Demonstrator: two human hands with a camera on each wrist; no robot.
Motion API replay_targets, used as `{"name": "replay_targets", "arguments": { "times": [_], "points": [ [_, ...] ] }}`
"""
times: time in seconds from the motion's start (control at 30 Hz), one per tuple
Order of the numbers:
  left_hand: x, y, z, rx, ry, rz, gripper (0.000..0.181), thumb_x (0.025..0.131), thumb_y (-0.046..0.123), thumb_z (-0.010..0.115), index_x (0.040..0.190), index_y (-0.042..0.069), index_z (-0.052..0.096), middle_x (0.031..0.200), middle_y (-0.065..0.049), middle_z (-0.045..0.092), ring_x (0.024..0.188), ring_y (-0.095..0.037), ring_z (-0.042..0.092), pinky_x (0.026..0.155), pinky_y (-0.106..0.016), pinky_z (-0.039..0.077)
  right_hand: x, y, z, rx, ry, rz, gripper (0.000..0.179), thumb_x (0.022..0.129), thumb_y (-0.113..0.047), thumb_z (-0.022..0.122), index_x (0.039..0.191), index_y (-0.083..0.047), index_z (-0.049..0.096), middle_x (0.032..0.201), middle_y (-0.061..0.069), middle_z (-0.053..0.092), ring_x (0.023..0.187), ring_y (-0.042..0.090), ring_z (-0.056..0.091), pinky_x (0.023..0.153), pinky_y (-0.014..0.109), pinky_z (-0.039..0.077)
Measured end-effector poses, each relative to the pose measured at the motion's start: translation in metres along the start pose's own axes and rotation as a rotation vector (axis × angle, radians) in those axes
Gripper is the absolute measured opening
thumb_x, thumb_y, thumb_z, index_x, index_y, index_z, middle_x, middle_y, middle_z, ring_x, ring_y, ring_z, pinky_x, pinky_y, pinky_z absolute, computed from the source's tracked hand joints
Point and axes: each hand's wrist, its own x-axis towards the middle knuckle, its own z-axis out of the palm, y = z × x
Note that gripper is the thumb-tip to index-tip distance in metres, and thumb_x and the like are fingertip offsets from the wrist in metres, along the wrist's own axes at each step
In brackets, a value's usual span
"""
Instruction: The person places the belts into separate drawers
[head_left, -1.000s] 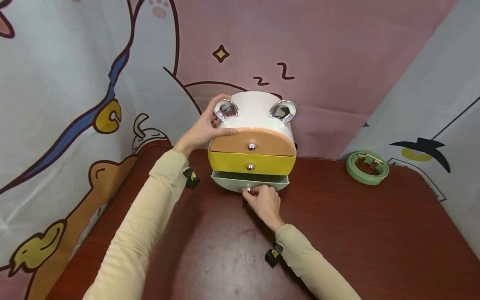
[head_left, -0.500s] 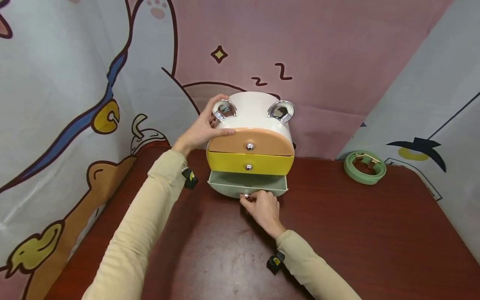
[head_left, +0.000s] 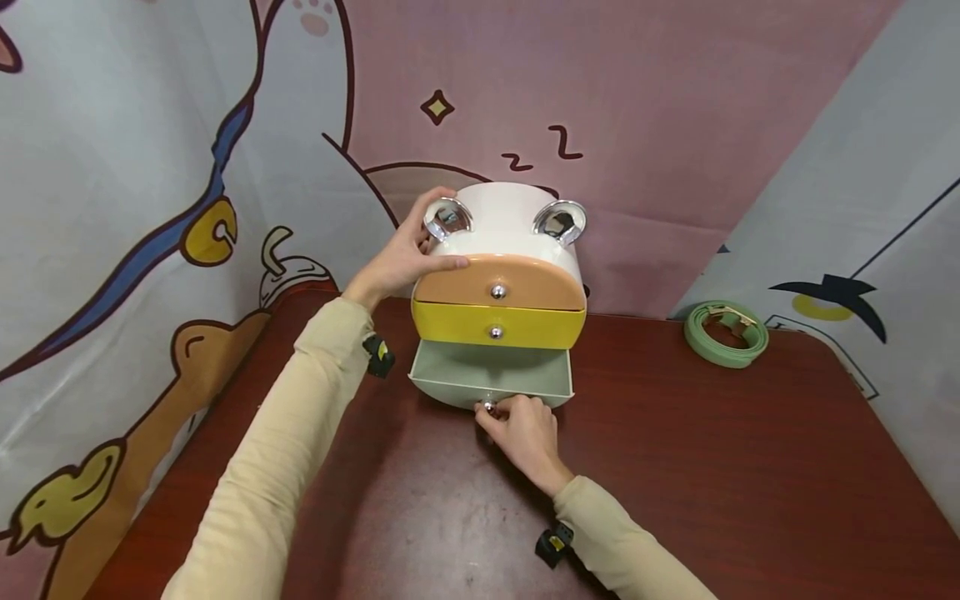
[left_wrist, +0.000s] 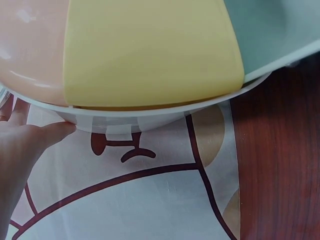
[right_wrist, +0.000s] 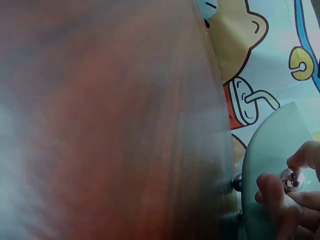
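A small frog-like drawer cabinet (head_left: 506,218) with a white body and silver eyes stands at the back of the table. Its peach top drawer (head_left: 457,287) and yellow middle drawer (head_left: 450,323) are closed. The pale green bottom drawer (head_left: 450,392) is pulled well out, with nothing visible inside. My left hand (head_left: 401,258) grips the cabinet's upper left side, thumb at the front edge and fingers partly hidden beside the eye. With thumb and fingers, my right hand (head_left: 527,437) pinches the bottom drawer's round silver knob (right_wrist: 292,180).
A coiled green belt (head_left: 726,335) lies at the back right of the dark red wooden table (head_left: 712,467). Behind and to the left hangs a cartoon-printed cloth (head_left: 637,100), close to the cabinet's back.
The bottom drawer has slid further out toward me, with my right hand moving back on its knob. My left hand has kept its place on the cabinet.
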Motion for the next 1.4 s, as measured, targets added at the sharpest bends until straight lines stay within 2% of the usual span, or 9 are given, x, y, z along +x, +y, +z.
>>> {"name": "replay_targets", "arguments": {
  "times": [0.07, 0.2, 0.33, 0.5, 0.73, 1.0, 1.4],
  "points": [
    [-0.001, 0.002, 0.000, 0.004, -0.001, -0.004, 0.088, 0.080, -0.003, 0.075, 0.147, 0.022, 0.024, 0.144, -0.010, 0.033, 0.123, -0.026, 0.044, 0.095, -0.042, 0.039, -0.003, -0.001, 0.000, -0.005, -0.002, -0.005, 0.045, 0.083, -0.038, 0.071, 0.044, -0.028, 0.053, 0.039, -0.018, 0.040, 0.040, 0.006, 0.043, 0.040, 0.030, 0.035],
    [-0.006, 0.015, 0.004, 0.020, -0.006, -0.016, 0.086, 0.080, -0.002, 0.074, 0.147, 0.019, 0.024, 0.146, -0.011, 0.032, 0.128, -0.027, 0.041, 0.100, -0.043, 0.035, -0.007, -0.002, 0.000, -0.009, 0.001, -0.011, 0.044, 0.083, -0.037, 0.072, 0.044, -0.029, 0.053, 0.039, -0.020, 0.041, 0.040, 0.006, 0.045, 0.041, 0.029, 0.035],
    [-0.011, 0.025, 0.007, 0.021, -0.006, -0.022, 0.084, 0.080, -0.002, 0.074, 0.146, 0.017, 0.024, 0.145, -0.010, 0.033, 0.128, -0.026, 0.040, 0.100, -0.042, 0.035, -0.011, -0.003, -0.001, -0.002, -0.011, -0.008, 0.043, 0.084, -0.037, 0.072, 0.045, -0.030, 0.056, 0.040, -0.021, 0.043, 0.040, 0.006, 0.045, 0.041, 0.029, 0.036],
    [-0.011, 0.026, 0.007, 0.023, -0.007, -0.015, 0.085, 0.080, -0.002, 0.074, 0.146, 0.017, 0.024, 0.144, -0.010, 0.034, 0.126, -0.025, 0.041, 0.098, -0.040, 0.037, -0.016, -0.005, -0.002, -0.009, -0.018, -0.009, 0.041, 0.084, -0.037, 0.071, 0.046, -0.030, 0.058, 0.040, -0.022, 0.045, 0.041, 0.006, 0.047, 0.042, 0.029, 0.036],
    [-0.011, 0.026, 0.007, 0.027, -0.003, -0.025, 0.085, 0.081, -0.001, 0.074, 0.146, 0.018, 0.024, 0.145, -0.010, 0.033, 0.129, -0.025, 0.039, 0.102, -0.042, 0.035, -0.024, -0.006, -0.007, -0.018, -0.040, -0.021, 0.042, 0.083, -0.036, 0.072, 0.046, -0.028, 0.054, 0.040, -0.019, 0.039, 0.040, 0.003, 0.039, 0.041, 0.027, 0.033],
    [-0.011, 0.026, 0.007, 0.025, 0.003, -0.027, 0.086, 0.080, -0.002, 0.075, 0.146, 0.017, 0.024, 0.145, -0.010, 0.034, 0.131, -0.024, 0.038, 0.105, -0.044, 0.031, -0.034, -0.008, -0.010, -0.045, -0.053, -0.017, 0.042, 0.082, -0.036, 0.071, 0.045, -0.033, 0.053, 0.040, -0.024, 0.042, 0.041, 0.003, 0.046, 0.041, 0.027, 0.035],
    [-0.010, 0.023, 0.007, 0.015, 0.009, -0.025, 0.085, 0.080, -0.002, 0.075, 0.146, 0.019, 0.025, 0.144, -0.009, 0.035, 0.131, -0.024, 0.038, 0.106, -0.044, 0.028, -0.044, -0.010, -0.014, -0.045, -0.059, -0.034, 0.043, 0.082, -0.032, 0.072, 0.045, -0.029, 0.049, 0.041, -0.021, 0.031, 0.039, -0.001, 0.035, 0.040, 0.024, 0.033]
  ]
}}
